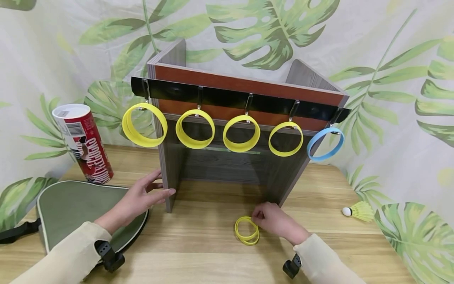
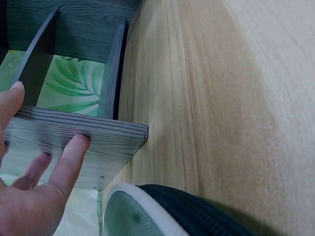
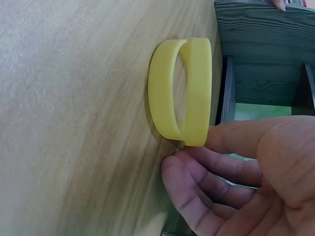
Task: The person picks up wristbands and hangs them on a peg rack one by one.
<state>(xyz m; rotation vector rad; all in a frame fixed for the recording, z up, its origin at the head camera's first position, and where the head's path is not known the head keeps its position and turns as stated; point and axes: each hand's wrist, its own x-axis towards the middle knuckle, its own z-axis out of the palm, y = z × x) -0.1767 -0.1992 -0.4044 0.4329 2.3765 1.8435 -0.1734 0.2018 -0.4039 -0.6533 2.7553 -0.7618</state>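
A grey wooden stand (image 1: 223, 165) is in the middle of the head view. My left hand (image 1: 143, 197) holds its left side panel (image 2: 74, 125), thumb over the front edge and fingertips against the outer face. Low by the stand's right side, my right hand (image 1: 274, 221) pinches the edge of yellow silicone wristbands (image 1: 247, 240). Two overlapping bands (image 3: 198, 93) show in the right wrist view, with the thumb at their lower end and the other fingers curled beneath. Along the stand's top, a black strip (image 1: 227, 96) bears clips with several yellow wristbands (image 1: 144, 142) and a blue one (image 1: 326, 156).
A red snack canister (image 1: 93, 157) stands at the back left. In front of it lies a green racket cover (image 1: 78, 209) with a black strap (image 1: 21, 232). A shuttlecock (image 1: 360, 211) is on the right of the wooden table (image 1: 198, 256). Leaf-print cloth (image 1: 383, 90) hangs behind.
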